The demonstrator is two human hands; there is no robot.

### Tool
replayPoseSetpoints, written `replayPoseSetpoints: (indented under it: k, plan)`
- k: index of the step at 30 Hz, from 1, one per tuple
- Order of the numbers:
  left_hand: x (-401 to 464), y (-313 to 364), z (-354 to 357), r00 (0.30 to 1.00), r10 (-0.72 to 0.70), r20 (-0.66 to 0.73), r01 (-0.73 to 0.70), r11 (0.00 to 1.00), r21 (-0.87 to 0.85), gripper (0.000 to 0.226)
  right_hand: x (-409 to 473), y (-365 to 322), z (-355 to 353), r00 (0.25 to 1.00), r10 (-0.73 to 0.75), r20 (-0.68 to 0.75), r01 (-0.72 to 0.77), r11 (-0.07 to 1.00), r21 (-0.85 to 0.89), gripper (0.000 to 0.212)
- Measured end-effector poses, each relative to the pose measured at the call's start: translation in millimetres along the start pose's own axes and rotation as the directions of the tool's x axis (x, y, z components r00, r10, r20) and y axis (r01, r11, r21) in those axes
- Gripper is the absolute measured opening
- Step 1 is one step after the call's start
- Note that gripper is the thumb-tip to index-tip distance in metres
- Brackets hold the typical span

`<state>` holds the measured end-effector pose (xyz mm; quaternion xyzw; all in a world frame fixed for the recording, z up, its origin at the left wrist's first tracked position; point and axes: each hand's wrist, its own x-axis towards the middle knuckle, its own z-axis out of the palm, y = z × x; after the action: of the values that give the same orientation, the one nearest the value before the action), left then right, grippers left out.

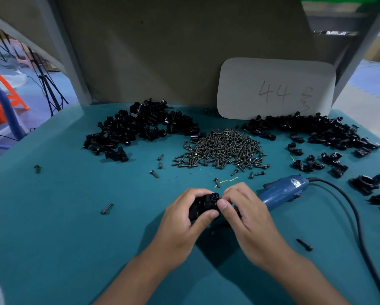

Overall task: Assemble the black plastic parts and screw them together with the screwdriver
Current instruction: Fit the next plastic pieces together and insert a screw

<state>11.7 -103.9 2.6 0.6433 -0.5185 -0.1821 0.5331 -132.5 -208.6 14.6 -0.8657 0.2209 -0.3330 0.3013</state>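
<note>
I have both hands, left hand (184, 213) and right hand (243, 211), pinching 1 black part (204, 204) between them, with the screwdriver (281, 191) lying just beside my right.

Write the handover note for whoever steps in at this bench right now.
Left hand and right hand: both grip the black plastic assembly just above the table, fingers curled round it.
Blue screwdriver: lying on the table just right of the right hand, not held.
Supplies: screw pile at centre back, black part piles at back left and back right; loose screws scattered about.
Done: parts brought together in hand. I cannot tell whether a screw is seated.
Left: pick up the screwdriver and drive the screw.
</note>
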Motion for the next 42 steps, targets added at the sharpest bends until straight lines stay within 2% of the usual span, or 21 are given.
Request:
replayPoseSetpoints:
  k: [4,9,11,15,17,24,33,36,39,42]
  plan:
    - [-2.3,2.7,1.4,0.999,0.029,0.013,-0.029,1.0,0.007,0.035,-0.4,1.8,-0.5,0.997,-0.057,-0.056,0.049,0.99,-0.134,0.042]
    - [-2.9,4.5,1.8,0.999,0.04,0.013,-0.04,0.999,0.01,0.033,2.3,-2.1,-3.1,0.996,-0.064,-0.059,0.051,0.978,-0.203,0.054]
    - [-2.2,3.8,0.9,0.999,0.038,-0.001,-0.038,0.999,0.022,0.033,1.3,-0.8,-6.7,0.998,-0.052,-0.022,0.047,0.979,-0.196,0.049]
    - [-1.7,1.2,-1.7,0.999,0.018,-0.035,-0.017,0.999,0.029,0.032,0.3,2.6,-18.0,0.997,-0.043,0.07,0.053,0.99,-0.134,0.015]
    - [-1.5,0.5,-1.4,0.999,0.005,-0.034,-0.004,1.0,0.018,0.034,1.2,3.8,-19.1,0.992,-0.077,0.097,0.092,0.983,-0.156,0.01]
    - [-0.1,1.8,0.4,1.0,-0.004,-0.025,0.004,1.0,0.012,0.031,0.5,2.7,-12.2,0.991,-0.078,0.105,0.092,0.986,-0.138,0.013]
    - [0.2,-0.5,0.8,0.999,-0.049,0.017,0.05,0.999,-0.015,0.041,4.5,3.6,-4.9,0.978,-0.199,0.056,0.205,0.894,-0.397,0.036]
    - [0.1,1.2,-0.1,0.998,-0.057,0.029,0.058,0.998,-0.008,0.04,4.9,2.5,-2.4,0.978,-0.203,0.05,0.205,0.887,-0.414,0.042]
    - [0.1,2.5,-1.8,0.996,-0.079,0.04,0.08,0.997,-0.013,0.034,3.4,3.3,-0.8,0.984,-0.175,0.026,0.173,0.916,-0.361,0.038]
    - [0.9,3.5,-3.4,0.994,-0.097,0.042,0.098,0.995,-0.02,0.034,3.6,4.7,-2.7,0.986,-0.168,0.021,0.167,0.941,-0.295,0.024]
